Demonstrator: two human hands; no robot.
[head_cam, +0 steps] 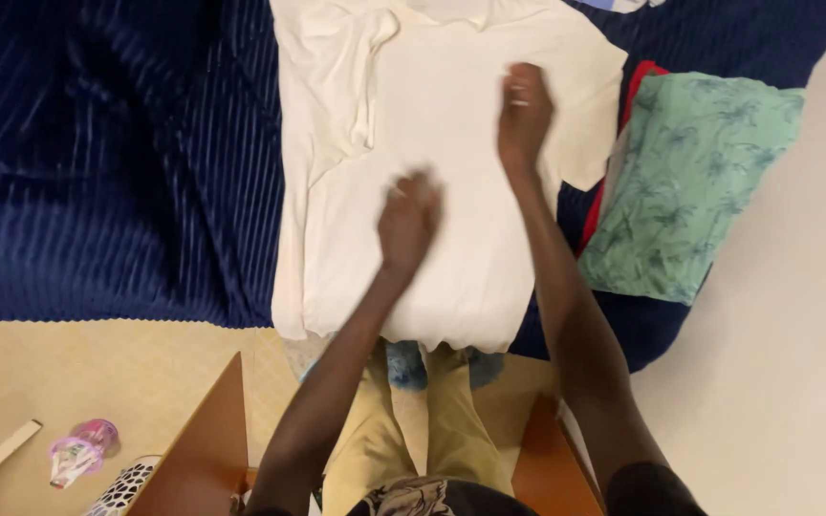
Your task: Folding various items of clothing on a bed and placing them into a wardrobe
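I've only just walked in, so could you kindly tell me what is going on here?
A person leans over a white T-shirt spread flat on a dark blue ribbed blanket. Both hands rest on the shirt: the left hand presses near its middle and the right hand lies higher up, towards the sleeve. One side of the shirt is already folded inward. A folded green patterned garment sits to the right on the blanket, on top of something red.

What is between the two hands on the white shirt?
In the head view, only bare white shirt fabric lies between the left hand and the right hand. Both hands rest flat on it, apart from each other, with nothing else in the gap.
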